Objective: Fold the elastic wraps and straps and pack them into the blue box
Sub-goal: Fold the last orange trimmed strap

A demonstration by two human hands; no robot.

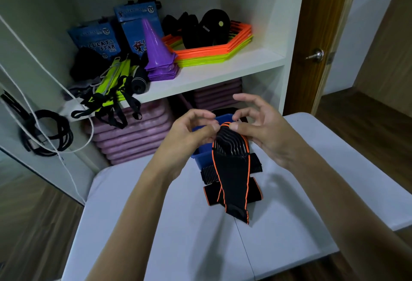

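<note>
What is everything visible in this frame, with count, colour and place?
held wrap: one, black with orange edging, hanging over the table
straps: several, black, on table under the wrap
blue box: one, behind the wrap
table: one, white
purple cones: a stack, on the shelf
hexagon rings: a stack, orange and yellow-green, on the shelf
blue packets: two, shelf rear
pink mats: a stack, below the shelf
left hand: pinches wrap top
right hand: pinches wrap top

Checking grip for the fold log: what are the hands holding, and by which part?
Both the left hand and right hand pinch the top end of the black orange-trimmed elastic wrap; the rest hangs down.
</note>
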